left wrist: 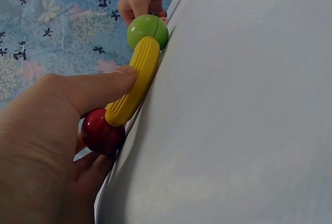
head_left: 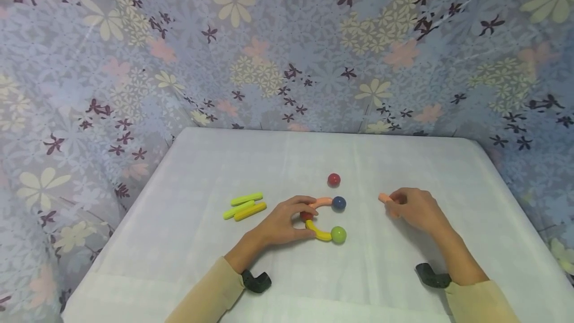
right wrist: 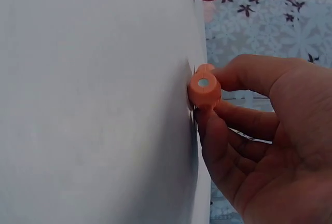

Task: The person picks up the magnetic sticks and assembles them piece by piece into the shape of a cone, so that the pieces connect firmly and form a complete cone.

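Observation:
My left hand holds a joined C-shaped piece of a magnetic rod-and-ball toy on the white table. Its thumb lies on the yellow curved rod, with fingers around the red ball at the joint. The yellow rod ends at a green ball. From the red ball an orange curved rod runs to a dark blue ball. Off to the right, my right hand pinches another orange rod between thumb and fingers, close over the table. A silvery disc shows in that rod's end.
A loose red ball sits beyond the joined piece. Left of my left hand lie several straight yellow and yellow-green rods side by side. The white cloth-covered table meets a floral curtain at its back edge.

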A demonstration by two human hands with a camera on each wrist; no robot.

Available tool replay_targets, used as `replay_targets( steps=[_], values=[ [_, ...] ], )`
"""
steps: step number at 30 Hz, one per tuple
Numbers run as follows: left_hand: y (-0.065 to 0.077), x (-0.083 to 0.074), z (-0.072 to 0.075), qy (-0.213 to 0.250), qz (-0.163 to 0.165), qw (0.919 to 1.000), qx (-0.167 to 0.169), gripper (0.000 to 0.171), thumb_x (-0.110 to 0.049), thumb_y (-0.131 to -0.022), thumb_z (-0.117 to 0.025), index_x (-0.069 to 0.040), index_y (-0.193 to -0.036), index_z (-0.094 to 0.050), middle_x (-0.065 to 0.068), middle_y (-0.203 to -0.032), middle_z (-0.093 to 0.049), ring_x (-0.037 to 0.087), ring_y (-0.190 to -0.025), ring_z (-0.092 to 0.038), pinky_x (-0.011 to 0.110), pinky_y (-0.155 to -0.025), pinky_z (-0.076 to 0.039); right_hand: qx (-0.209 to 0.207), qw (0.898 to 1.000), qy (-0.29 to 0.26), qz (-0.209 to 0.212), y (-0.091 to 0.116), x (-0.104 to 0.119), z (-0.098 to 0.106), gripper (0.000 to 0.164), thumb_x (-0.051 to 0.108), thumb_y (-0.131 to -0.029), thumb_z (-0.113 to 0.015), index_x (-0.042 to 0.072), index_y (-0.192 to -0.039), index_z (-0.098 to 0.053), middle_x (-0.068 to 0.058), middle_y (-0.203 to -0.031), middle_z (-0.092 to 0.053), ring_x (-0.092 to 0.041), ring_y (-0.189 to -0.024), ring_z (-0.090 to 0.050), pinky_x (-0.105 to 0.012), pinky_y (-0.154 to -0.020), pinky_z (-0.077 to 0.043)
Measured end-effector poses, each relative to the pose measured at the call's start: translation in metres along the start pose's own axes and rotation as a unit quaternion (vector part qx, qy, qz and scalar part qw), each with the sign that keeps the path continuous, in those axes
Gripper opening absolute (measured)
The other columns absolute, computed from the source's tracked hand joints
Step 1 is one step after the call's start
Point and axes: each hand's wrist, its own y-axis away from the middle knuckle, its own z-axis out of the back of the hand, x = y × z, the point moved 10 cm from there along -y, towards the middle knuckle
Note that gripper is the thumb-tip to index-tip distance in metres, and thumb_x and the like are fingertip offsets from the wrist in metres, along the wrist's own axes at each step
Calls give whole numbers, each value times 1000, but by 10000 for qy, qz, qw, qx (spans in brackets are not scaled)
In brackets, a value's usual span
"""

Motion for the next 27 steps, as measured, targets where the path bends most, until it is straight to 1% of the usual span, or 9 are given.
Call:
replay_targets(
  steps=[4,7,10,13,17,19,24,27],
  values=[
    [0,0,0,32,-18,10000,-28,39,-38,-79,-79,-20,-112,-68,-6,-133,-52,4,-119,-47,33,-103,-38,89,9999,48,59,2,7,-6,64,59,-87,-60,-1,-110,-64,-4,-88,-67,-22,-80,-57,-35,-63,-47],
    [1,0,1,23,16,10000,-31,39,-38,-79,-80,-20,-112,-69,-6,-134,-51,6,-122,-46,34,-103,-38,186,9998,37,111,2,14,-13,59,57,-87,-61,1,-105,-66,0,-79,-65,-20,-77,-56,-34,-63,-45],
    [0,-1,1,1,25,10000,-25,39,-37,-79,-80,-20,-112,-69,-6,-134,-51,7,-124,-46,34,-104,-38,234,9995,38,203,2,21,-20,52,54,-86,-64,4,-100,-67,1,-75,-63,-19,-74,-54,-32,-61,-43],
    [0,-2,1,-10,1,10000,-39,39,-36,-79,-80,-20,-112,-69,-5,-135,-51,9,-124,-46,34,-103,-38,198,9995,23,252,1,27,-23,49,51,-86,-66,4,-100,-68,0,-76,-63,-19,-73,-54,-31,-59,-44],
    [0,-4,2,-19,-34,10000,-63,39,-36,-78,-80,-19,-112,-70,-4,-135,-51,9,-123,-47,33,-103,-38,82,9996,44,266,1,32,-23,49,47,-87,-66,1,-105,-68,-1,-80,-64,-19,-74,-54,-31,-59,-45],
    [0,-3,2,-13,2,10000,-60,39,-36,-78,-81,-20,-112,-70,-4,-135,-51,8,-122,-47,33,-102,-39,65,9995,41,292,2,35,-23,49,46,-87,-66,1,-106,-68,-1,-80,-64,-19,-74,-55,-31,-60,-45],
    [0,1,1,19,130,9999,-38,40,-36,-77,-81,-21,-113,-70,-5,-134,-52,7,-120,-48,32,-101,-40,109,9991,52,415,2,45,-27,51,50,-87,-65,2,-105,-68,0,-78,-62,-18,-72,-53,-31,-59,-44],
    [0,1,1,40,116,9999,-47,41,-35,-77,-82,-21,-113,-70,-5,-134,-52,7,-120,-48,32,-101,-40,122,9986,65,507,2,49,-29,52,53,-87,-64,4,-102,-69,2,-72,-61,-17,-70,-52,-31,-58,-43]
  ],
)
